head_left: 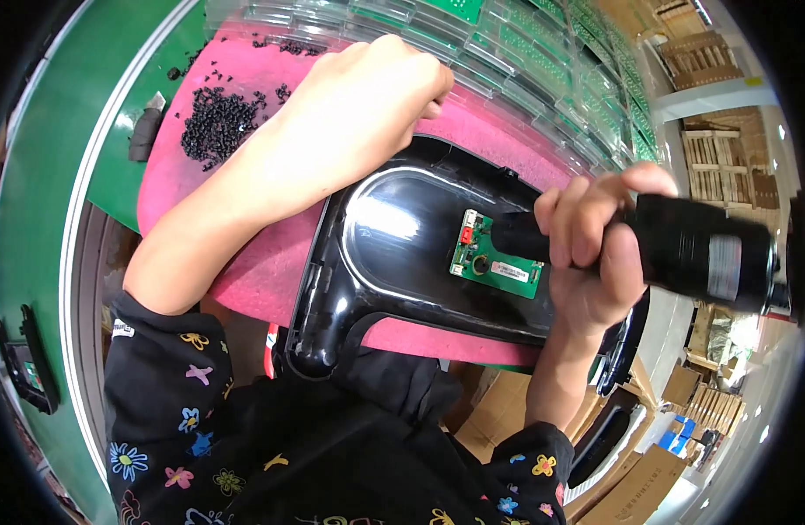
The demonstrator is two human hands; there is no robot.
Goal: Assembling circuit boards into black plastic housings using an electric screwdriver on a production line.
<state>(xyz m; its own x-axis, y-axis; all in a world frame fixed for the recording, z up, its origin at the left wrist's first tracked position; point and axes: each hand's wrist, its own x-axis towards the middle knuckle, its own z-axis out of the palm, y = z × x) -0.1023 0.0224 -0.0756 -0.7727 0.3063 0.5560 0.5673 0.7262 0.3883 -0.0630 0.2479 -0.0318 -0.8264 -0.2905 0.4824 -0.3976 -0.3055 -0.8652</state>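
Note:
A black electric screwdriver [700,249] is wrapped in the fingers of my right hand [595,236]. Its nose end reaches over a green circuit board [498,278], and the bit's tip is hard to see. The board, with a red connector and a white label, lies inside a glossy black plastic housing [402,254]. Beyond the housing's far left edge is my left hand [376,92], its fingers curled closed near the clear trays. Whatever those fingers may hold is hidden. Left of that forearm, a pile of small black screws [217,127] lies on the pink mat [254,271].
Stacked clear plastic trays [525,87] holding green boards line the far side. A dark wrapped blade-like tool [146,131] rests on the green table [114,188]. Cardboard boxes [630,486] stand at the lower right. Another black part [33,359] lies far left.

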